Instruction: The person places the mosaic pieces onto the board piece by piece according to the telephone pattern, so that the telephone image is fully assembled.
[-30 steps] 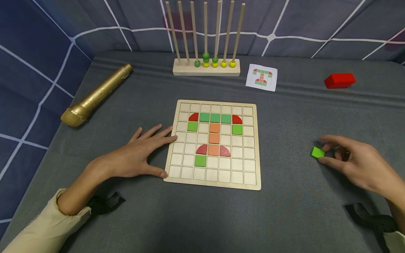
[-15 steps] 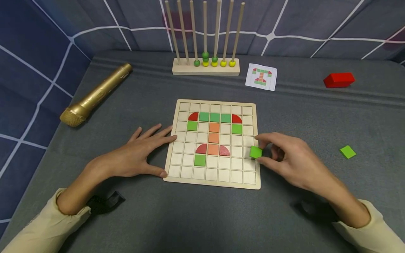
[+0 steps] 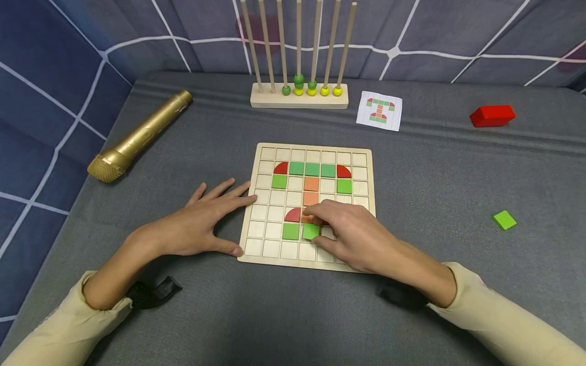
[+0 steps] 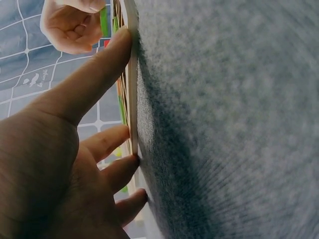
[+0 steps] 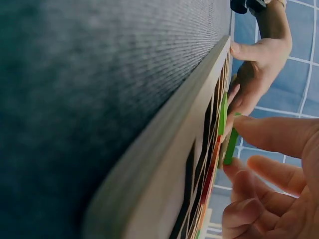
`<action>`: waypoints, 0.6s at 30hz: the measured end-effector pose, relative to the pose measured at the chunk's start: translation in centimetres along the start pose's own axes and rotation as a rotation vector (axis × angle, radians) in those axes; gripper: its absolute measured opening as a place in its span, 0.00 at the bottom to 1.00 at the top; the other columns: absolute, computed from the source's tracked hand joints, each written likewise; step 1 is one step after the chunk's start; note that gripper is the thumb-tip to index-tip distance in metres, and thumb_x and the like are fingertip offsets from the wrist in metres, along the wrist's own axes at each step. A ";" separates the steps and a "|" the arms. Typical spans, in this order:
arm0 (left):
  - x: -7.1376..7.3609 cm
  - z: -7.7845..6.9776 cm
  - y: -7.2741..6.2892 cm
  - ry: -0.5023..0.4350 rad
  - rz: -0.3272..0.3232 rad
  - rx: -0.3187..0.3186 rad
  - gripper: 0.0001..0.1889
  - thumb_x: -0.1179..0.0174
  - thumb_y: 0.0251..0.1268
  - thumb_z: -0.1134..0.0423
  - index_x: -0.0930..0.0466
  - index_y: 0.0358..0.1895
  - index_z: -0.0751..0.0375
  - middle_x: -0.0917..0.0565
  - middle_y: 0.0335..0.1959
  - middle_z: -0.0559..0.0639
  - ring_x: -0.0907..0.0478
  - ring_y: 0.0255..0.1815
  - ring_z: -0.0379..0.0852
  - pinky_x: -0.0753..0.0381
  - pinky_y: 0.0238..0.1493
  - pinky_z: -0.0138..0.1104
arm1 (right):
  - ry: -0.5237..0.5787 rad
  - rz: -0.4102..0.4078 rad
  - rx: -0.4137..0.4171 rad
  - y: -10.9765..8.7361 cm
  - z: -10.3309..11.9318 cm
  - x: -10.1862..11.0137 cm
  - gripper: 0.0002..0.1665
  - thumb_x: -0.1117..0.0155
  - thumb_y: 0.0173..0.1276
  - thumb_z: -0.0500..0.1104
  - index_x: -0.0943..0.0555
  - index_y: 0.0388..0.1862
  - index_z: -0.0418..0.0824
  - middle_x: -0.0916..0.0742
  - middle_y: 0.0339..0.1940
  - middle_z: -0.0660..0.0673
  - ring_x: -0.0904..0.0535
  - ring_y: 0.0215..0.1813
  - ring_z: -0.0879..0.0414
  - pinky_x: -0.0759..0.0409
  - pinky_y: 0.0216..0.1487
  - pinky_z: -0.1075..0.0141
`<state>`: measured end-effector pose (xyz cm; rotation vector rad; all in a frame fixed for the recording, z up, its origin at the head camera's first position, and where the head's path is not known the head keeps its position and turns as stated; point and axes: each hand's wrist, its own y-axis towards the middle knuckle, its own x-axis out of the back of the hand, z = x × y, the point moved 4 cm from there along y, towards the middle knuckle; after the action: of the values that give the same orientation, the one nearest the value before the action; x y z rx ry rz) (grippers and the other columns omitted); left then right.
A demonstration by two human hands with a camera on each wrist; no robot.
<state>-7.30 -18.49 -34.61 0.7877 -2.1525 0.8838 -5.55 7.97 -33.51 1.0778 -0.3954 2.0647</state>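
Note:
A wooden grid board [image 3: 270, 252] lies on the grey cloth, bearing green and orange squares and red quarter-round tiles. My right hand [image 3: 354, 231] pinches a green square tile [image 3: 311, 232] between thumb and fingers, close over the cell right of the lower-left green square [image 3: 290, 231]. In the right wrist view that pinched tile [image 5: 232, 145] stands slightly off the board's face. My left hand [image 3: 197, 223] lies spread at the board's left edge, thumb at the lower corner and fingertips along the side. The right hand hides some cells and the right red quarter-round.
Another green square tile [image 3: 504, 220] lies at the right. Behind the board stand a peg rack [image 3: 299, 101] with green and yellow beads and a printed pattern card [image 3: 379, 111]. A gold microphone [image 3: 142, 136] lies far left, a red block [image 3: 492, 116] back right.
My right hand has carried the green tile leftward from the right side of the table to the board's lower middle. Another green tile is left on the cloth. My left hand stays put.

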 end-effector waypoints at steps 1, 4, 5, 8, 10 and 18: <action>0.0 0.0 0.0 0.001 0.000 0.001 0.53 0.30 0.49 0.35 0.45 0.79 0.43 0.56 0.81 0.45 0.68 0.80 0.54 0.72 0.68 0.66 | -0.003 0.010 -0.002 0.1 0.1 -0.1 0.20 0.26 0.60 0.37 0.19 0.51 0.40 0.15 0.42 0.52 0.21 0.41 0.59 0.22 0.45 0.58; 0.0 0.0 0.0 0.002 0.002 0.004 0.53 0.30 0.49 0.35 0.45 0.79 0.43 0.56 0.81 0.45 0.68 0.80 0.54 0.72 0.68 0.66 | -0.003 0.044 -0.012 0.3 0.2 -0.2 0.20 0.27 0.61 0.38 0.19 0.52 0.41 0.15 0.43 0.51 0.21 0.42 0.59 0.22 0.46 0.57; 0.0 0.0 0.0 0.003 0.003 0.005 0.53 0.30 0.50 0.35 0.45 0.79 0.43 0.56 0.81 0.45 0.68 0.80 0.54 0.72 0.68 0.66 | 0.001 0.052 -0.013 0.4 0.2 -0.2 0.20 0.27 0.61 0.38 0.19 0.52 0.41 0.15 0.43 0.51 0.22 0.42 0.59 0.23 0.45 0.57; 0.0 0.0 0.0 0.005 0.002 0.004 0.53 0.30 0.49 0.35 0.46 0.79 0.44 0.56 0.81 0.46 0.67 0.80 0.55 0.72 0.68 0.66 | 0.038 0.063 -0.012 0.5 0.3 -0.3 0.23 0.27 0.60 0.37 0.19 0.55 0.43 0.15 0.44 0.52 0.22 0.40 0.60 0.23 0.44 0.60; 0.0 0.0 0.0 0.004 0.002 0.004 0.53 0.30 0.49 0.35 0.46 0.79 0.44 0.56 0.81 0.46 0.67 0.80 0.55 0.72 0.68 0.66 | 0.068 0.072 -0.001 0.6 0.4 -0.4 0.25 0.28 0.61 0.37 0.20 0.58 0.44 0.16 0.47 0.53 0.23 0.41 0.61 0.24 0.45 0.61; 0.0 -0.1 0.0 0.010 -0.001 0.001 0.53 0.30 0.50 0.35 0.46 0.79 0.45 0.56 0.81 0.46 0.67 0.80 0.56 0.71 0.68 0.67 | 0.090 0.114 0.031 1.1 0.8 -1.0 0.26 0.31 0.63 0.38 0.22 0.61 0.43 0.16 0.52 0.51 0.23 0.47 0.60 0.25 0.52 0.60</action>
<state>-7.29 -18.44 -34.53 0.7832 -2.1431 0.8868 -5.58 6.33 -33.76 0.9964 -0.3891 2.2176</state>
